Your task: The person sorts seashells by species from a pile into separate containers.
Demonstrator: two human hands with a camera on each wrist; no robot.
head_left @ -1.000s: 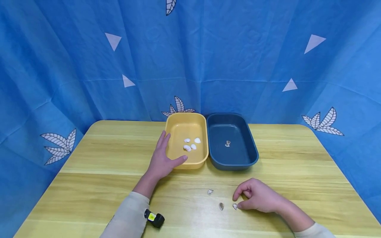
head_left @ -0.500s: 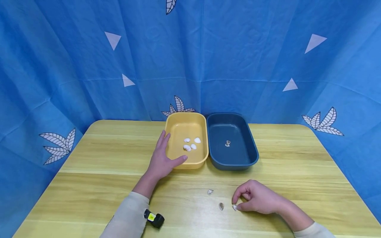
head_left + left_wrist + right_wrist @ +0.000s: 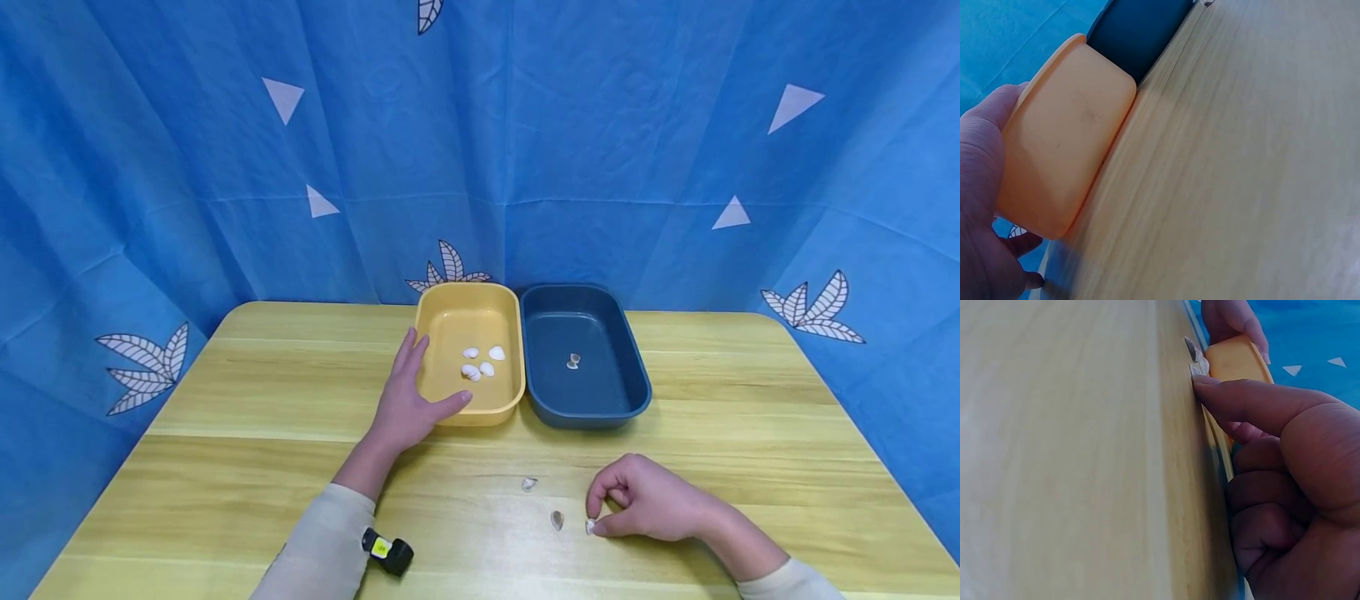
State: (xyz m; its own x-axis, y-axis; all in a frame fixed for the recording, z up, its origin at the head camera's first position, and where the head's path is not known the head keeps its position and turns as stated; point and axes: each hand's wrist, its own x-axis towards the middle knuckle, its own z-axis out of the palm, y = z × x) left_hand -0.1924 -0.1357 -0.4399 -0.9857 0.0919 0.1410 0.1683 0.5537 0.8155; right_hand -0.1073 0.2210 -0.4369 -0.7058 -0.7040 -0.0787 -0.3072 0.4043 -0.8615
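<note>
My right hand (image 3: 648, 500) pinches a small pale seashell (image 3: 590, 527) between thumb and index finger, low over the table. In the right wrist view the thumb lies along that shell (image 3: 1196, 367), the other fingers curled below. A brown seashell (image 3: 557, 520) lies just left of it, and a whitish one (image 3: 529, 483) farther left and back. My left hand (image 3: 405, 408) rests spread round the near left corner of the yellow tray (image 3: 522, 367), thumb over the front rim, fingers straight along the left side. Several white seashells (image 3: 487, 368) lie in this tray.
A dark blue tray (image 3: 588, 420) stands against the yellow one's right side, with two small brownish shells (image 3: 573, 361) inside. A black device (image 3: 392, 553) with a yellow label is on the left sleeve. A blue curtain (image 3: 510, 150) hangs behind the wooden table (image 3: 750, 433).
The fingertips of the right hand have come together on the shell, which has shifted slightly toward the near edge. The left hand has stayed on the yellow tray.
</note>
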